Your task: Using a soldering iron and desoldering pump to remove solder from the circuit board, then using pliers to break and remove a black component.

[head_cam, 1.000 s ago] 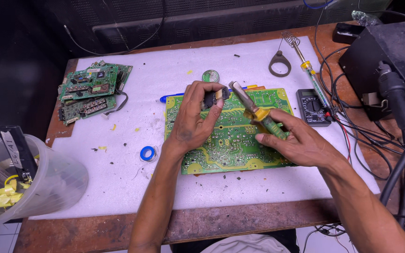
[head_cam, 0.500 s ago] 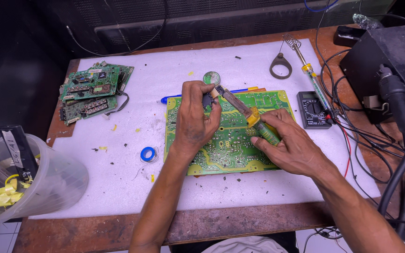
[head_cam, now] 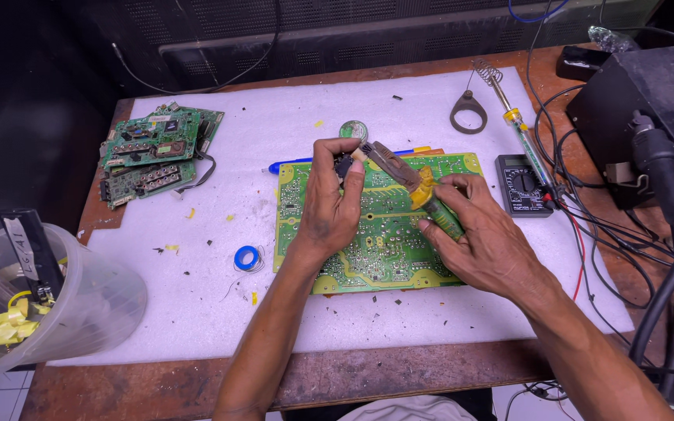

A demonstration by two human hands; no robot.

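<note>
My left hand (head_cam: pixel 335 204) is curled shut, fingertips pinching a small dark part (head_cam: pixel 344 165) just above the top edge of the green circuit board (head_cam: pixel 368 249), which lies flat on the white foam mat (head_cam: pixel 290 125). My right hand (head_cam: pixel 484 242) is closed around the green-and-yellow handle of a soldering iron (head_cam: pixel 415 183), its tip meeting the dark part. From the head camera I also see a blue tape roll (head_cam: pixel 246 256) left of the board, a black multimeter (head_cam: pixel 523 185) right of it, and stacked boards (head_cam: pixel 154 152) at the mat's far left corner.
</note>
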